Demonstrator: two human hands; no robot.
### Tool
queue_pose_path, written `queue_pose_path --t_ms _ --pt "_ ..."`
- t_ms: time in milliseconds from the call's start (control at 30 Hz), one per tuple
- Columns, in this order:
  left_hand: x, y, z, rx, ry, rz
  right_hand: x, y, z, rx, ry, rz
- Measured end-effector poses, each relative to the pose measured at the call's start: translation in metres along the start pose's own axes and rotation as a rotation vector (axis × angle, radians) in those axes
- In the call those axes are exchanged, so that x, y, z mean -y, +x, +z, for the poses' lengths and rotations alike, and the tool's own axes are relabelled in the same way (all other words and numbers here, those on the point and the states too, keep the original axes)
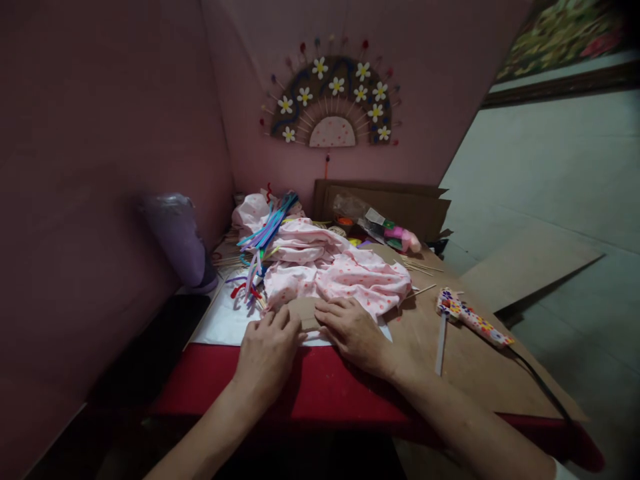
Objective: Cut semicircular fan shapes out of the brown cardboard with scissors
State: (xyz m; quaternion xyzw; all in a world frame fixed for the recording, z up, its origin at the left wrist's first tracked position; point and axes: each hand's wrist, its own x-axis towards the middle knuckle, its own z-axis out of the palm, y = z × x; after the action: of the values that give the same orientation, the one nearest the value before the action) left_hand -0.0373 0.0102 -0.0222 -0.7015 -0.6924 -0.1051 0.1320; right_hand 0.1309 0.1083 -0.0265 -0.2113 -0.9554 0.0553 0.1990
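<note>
A small piece of brown cardboard is between my two hands near the front of the table. My left hand grips its left end, and my right hand has its fingers bent over the right end. My thumbs are mostly hidden. Just behind the cardboard lies bunched pink fabric with red dots. White paper lies under the fabric and near my left hand.
Pipe cleaners rest on the fabric. A flower-patterned glue gun with a cord and a ruler-like strip lie at right on cardboard. Cardboard sheets lean on the wall; a purple container stands left.
</note>
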Motion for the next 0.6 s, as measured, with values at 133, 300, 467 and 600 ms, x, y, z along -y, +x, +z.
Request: queue_pose_path --t_ms 133,300,467,600 --pt "0.029 0.006 -0.002 -0.107 -0.051 -0.049 -0.008 -0.001 0.005 -0.060 0.087 -0.015" --pt "0.052 0.018 0.001 0.033 -0.015 -0.087 -0.011 0.000 0.008 -0.093 0.141 -0.025" --pt "0.051 0.030 0.015 -0.031 -0.333 0.090 -0.009 -0.001 0.006 -0.086 0.155 -0.013" --pt "0.051 0.037 0.020 0.018 -0.354 0.051 -0.010 -0.001 0.006 -0.088 0.171 -0.013"
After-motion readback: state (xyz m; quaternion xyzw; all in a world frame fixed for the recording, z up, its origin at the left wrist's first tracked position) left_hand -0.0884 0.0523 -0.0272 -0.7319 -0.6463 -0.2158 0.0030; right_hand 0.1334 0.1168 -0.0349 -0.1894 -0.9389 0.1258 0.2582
